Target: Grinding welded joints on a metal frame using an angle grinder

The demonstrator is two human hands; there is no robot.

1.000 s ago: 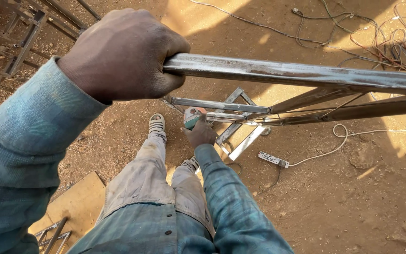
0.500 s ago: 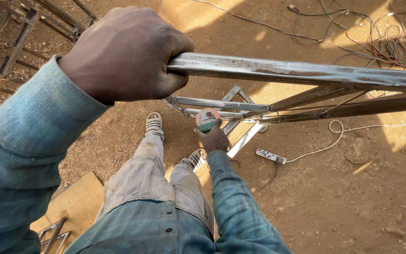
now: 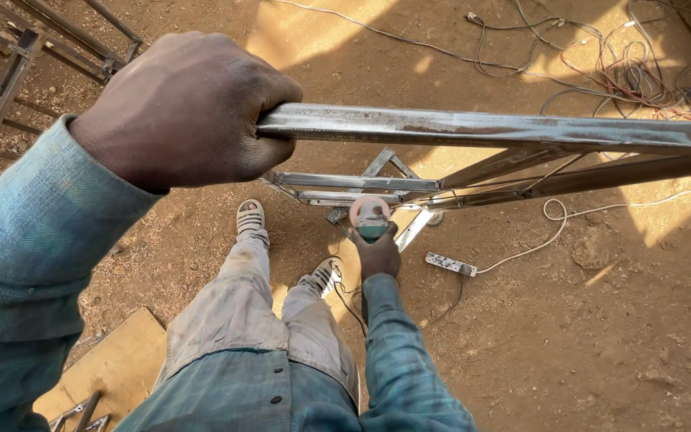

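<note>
I see left hand clamped on steel tube, 10 o'clock. Right hand grips angle grinder at centre, touching lower frame. Risk: disc kicks toward sandalled feet; cord snags.

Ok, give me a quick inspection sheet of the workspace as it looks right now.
Surface: bare dirt ground, sunlit patches, small stones.
Job's things: metal tube of a welded frame, held high; angle grinder low by the frame's lower bars.
Clutter: wooden board lower left.
Grippers: left hand clenched round the tube; right hand grips the grinder.
Cables: power strip with white lead; tangled wires top right.
Surroundings: another metal frame upper left.
</note>
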